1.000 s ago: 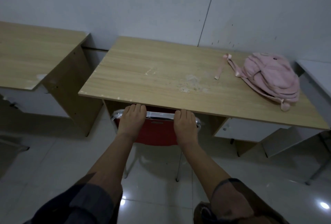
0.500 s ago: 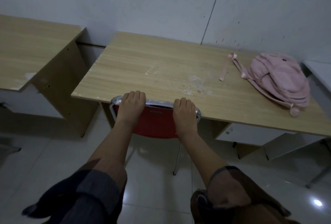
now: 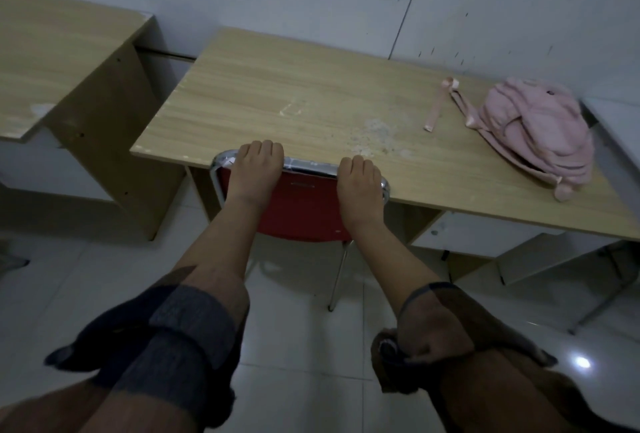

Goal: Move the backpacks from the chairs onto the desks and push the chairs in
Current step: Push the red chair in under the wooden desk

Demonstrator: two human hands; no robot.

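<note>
Pink backpack (image 3: 535,131), red chair (image 3: 301,205), light woodgrain desk (image 3: 277,93)

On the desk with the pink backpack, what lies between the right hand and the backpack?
In the head view, only bare desk top with a pale scuffed patch and the backpack's loose pink strap separates the right hand from the pink backpack.

No text, number or brand can be read anywhere in the view. The red chair back (image 3: 304,205) bears a small dark mark, too blurred and small to make out.
</note>
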